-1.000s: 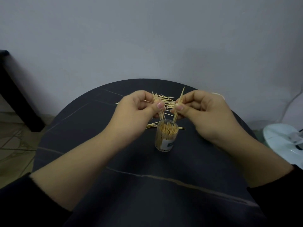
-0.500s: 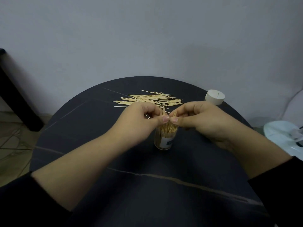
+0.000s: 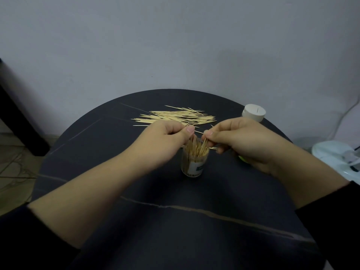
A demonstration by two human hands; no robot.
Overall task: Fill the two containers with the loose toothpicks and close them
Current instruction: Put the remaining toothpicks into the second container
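Note:
A small clear container [image 3: 192,164] with a label stands open in the middle of the round dark table [image 3: 175,221], packed with upright toothpicks. My left hand [image 3: 165,141] and my right hand [image 3: 239,141] hover over its mouth, each pinching toothpicks whose tips dip into it. A pile of loose toothpicks [image 3: 175,117] lies on the table behind my hands. A second container with a white slotted lid [image 3: 254,112] stands at the back right, mostly hidden by my right hand.
A small yellow-green object [image 3: 243,159] peeks out under my right wrist. A white appliance [image 3: 339,160] sits on the floor to the right. A dark furniture leg [image 3: 21,121] stands at the left. The grey wall is close behind the table.
Both hands came down from above the container to its mouth, lowering their toothpicks into it. The pile and the white-lidded container became visible behind them.

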